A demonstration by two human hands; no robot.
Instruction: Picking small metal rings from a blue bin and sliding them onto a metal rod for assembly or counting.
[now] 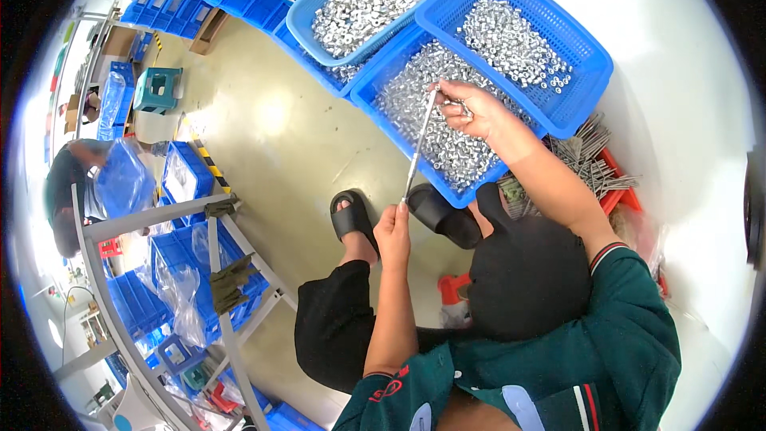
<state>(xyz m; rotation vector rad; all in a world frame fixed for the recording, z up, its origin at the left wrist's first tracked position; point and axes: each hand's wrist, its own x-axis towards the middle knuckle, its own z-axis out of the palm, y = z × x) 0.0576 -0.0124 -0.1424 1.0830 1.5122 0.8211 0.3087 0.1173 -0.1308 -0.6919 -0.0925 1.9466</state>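
A long, thin metal rod [420,150] slants up and to the right in front of me. My left hand [392,233] is closed round its lower end. At the rod's upper tip, my right hand [472,110] pinches with thumb and forefinger; its other fingers are curled over a few small silver metal parts. Whether a part sits on the tip is too small to make out. Below the right hand, a blue crate [369,114] holds a heap of the same small, shiny, nut-like parts.
A blue perforated basket [586,64] of small metal parts rests over the crate's right side. Left of it stands a light blue basket [299,32] of larger nut-like parts. Metal rods [586,156] lie at right. A grey frame [152,214] and another person [68,191] are at left.
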